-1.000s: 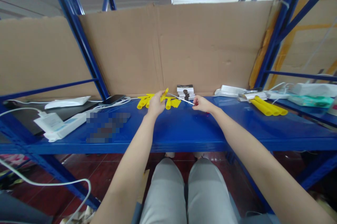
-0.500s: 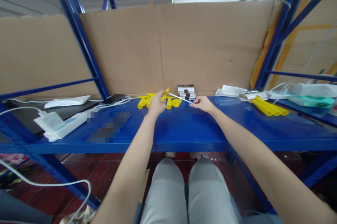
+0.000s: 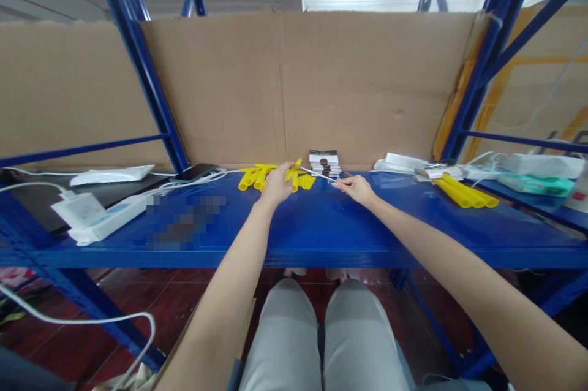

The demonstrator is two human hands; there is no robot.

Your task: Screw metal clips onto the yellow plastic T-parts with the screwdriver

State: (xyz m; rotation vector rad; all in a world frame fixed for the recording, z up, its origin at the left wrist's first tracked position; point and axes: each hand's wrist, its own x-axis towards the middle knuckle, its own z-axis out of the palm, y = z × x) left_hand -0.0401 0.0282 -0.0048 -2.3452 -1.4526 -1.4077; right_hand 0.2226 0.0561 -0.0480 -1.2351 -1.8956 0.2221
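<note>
My left hand (image 3: 277, 185) is closed around a small yellow plastic piece (image 3: 296, 165), whose tip sticks out past the fingers. A thin whitish stick (image 3: 316, 174) runs from that yellow piece to my right hand (image 3: 357, 188). The fingertips of my right hand pinch its near end. Whether the stick's far end is inside the yellow piece or only against it, I cannot tell. Several yellow tube-like pieces (image 3: 250, 178) lie on the blue shelf left of my left hand, and shorter yellow pieces (image 3: 306, 181) lie between my hands.
Behind my hands stands a stack of small black-and-white boxes or cards (image 3: 324, 162), before a cardboard panel (image 3: 220, 91). Longer yellow tubes (image 3: 463, 190) lie right on the blue shelf (image 3: 321, 225). At left are a white power strip (image 3: 110, 219), cables and a dark phone (image 3: 197, 172).
The yellow piece in my left hand has tipped to the right and slightly down. My right hand stays pinched on the stick, its fingers a little lower. The camera view has shifted slightly.
</note>
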